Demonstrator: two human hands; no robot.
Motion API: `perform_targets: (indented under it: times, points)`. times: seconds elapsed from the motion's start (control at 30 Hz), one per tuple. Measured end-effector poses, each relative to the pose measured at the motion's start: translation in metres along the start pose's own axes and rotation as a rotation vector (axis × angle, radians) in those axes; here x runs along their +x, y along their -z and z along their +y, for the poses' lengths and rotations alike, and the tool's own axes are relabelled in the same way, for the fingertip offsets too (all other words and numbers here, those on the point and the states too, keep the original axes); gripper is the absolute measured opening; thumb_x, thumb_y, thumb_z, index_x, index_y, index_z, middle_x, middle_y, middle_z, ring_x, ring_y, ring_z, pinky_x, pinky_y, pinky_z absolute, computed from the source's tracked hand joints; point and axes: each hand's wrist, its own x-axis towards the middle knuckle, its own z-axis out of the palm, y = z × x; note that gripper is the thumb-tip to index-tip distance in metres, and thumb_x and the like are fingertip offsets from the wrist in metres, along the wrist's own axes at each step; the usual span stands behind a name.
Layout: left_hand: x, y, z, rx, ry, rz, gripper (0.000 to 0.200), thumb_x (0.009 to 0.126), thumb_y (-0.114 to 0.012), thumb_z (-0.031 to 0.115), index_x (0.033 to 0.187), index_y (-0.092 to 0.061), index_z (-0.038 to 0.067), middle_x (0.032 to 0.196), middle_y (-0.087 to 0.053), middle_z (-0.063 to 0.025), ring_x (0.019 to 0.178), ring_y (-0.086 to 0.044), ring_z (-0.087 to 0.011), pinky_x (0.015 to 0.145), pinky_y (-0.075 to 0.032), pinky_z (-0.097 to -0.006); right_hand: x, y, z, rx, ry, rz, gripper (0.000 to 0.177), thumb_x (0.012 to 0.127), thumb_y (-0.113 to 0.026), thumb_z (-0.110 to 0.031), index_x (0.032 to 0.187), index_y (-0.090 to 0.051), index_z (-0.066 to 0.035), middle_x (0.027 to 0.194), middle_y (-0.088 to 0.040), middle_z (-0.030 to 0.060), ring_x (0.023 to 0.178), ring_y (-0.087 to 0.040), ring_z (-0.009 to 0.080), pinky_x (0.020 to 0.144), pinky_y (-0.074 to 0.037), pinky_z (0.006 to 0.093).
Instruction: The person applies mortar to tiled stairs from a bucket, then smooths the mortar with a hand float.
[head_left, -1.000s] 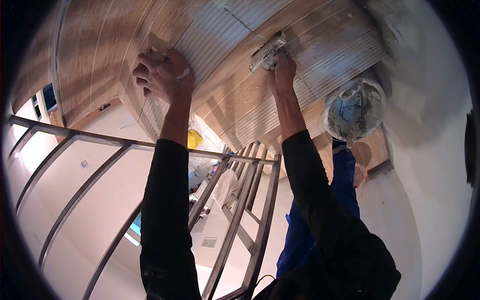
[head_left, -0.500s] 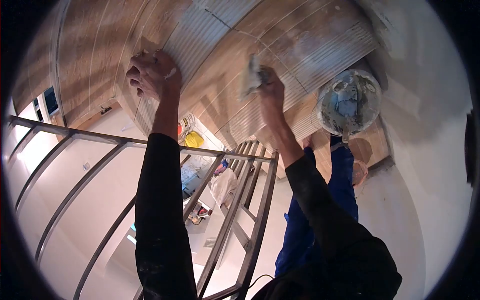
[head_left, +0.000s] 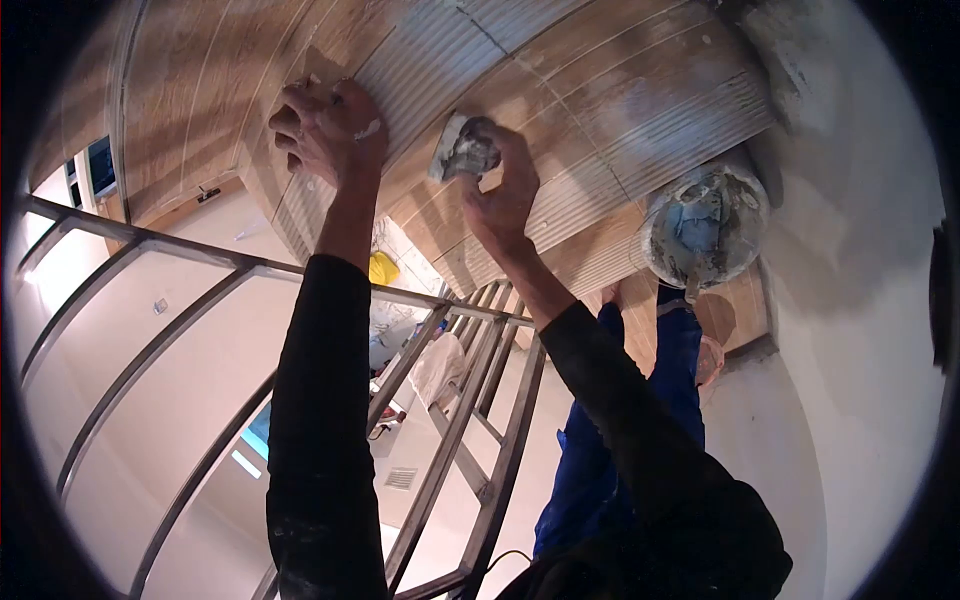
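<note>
The left hand (head_left: 330,130), half curled and seemingly empty, leans on the ceiling (head_left: 600,90). The right hand (head_left: 500,195) grips a smeared pad (head_left: 462,148); better to keep it flat.

Overall: bright, even daylight; the wood panels (head_left: 600,90) above my grips show their grain plainly.
Source: strongest far out to the left of my left grip (head_left: 330,130), where the pale wall burns out almost to white.
Glare: a pale sheen lies on the ribbed strip between my two grips, and the white wall (head_left: 860,300) beyond my right grip (head_left: 500,190) is washed flat.
Shadows: my black sleeves (head_left: 320,420) go nearly featureless, and the palm side of each grip is dim.
Blur: my right grip and the grey wad (head_left: 462,148) in it are slightly smeared.
Distortion: strong fisheye; the metal rails (head_left: 150,345) below my left grip bow, and a black ring closes the frame.
Focus: the room far below my grips is soft.
</note>
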Motion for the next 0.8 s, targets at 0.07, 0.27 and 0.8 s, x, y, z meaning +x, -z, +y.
perform_targets:
  times: [0.07,0.27,0.8]
  points:
    - [0.002,0.002,0.004,0.0,-0.027,0.009,0.052,0.092,-0.059,0.043,0.133,-0.048,0.013,0.129,-0.047,-0.0244,0.123,-0.048,-0.043,0.097,-0.04,-0.0591,-0.004,0.004,0.001,0.04,-0.037,-0.073,0.034,0.084,-0.07,-0.001,0.117,-0.063,-0.004,0.11,-0.067,0.0118,0.099,-0.067,0.0264,0.085,-0.055,0.0352]
    - [0.0,0.005,0.003,-0.014,-0.017,-0.013,0.056,0.092,-0.061,0.043,0.134,-0.044,0.011,0.128,-0.045,-0.024,0.124,-0.047,-0.0431,0.099,-0.04,-0.059,0.072,0.041,0.044,0.855,-0.761,0.191,0.023,0.094,-0.059,-0.01,0.114,-0.064,-0.001,0.102,-0.065,0.0052,0.091,-0.062,0.0155,0.081,-0.052,0.0313]
    - [0.002,-0.001,0.002,-0.002,-0.007,-0.016,0.056,0.092,-0.061,0.044,0.134,-0.044,0.012,0.128,-0.047,-0.0233,0.126,-0.046,-0.0436,0.1,-0.039,-0.0613,0.04,0.0,0.018,-0.079,0.301,0.126,0.042,0.073,-0.076,0.001,0.113,-0.067,-0.005,0.111,-0.067,0.0155,0.105,-0.064,0.0381,0.092,-0.054,0.0436]
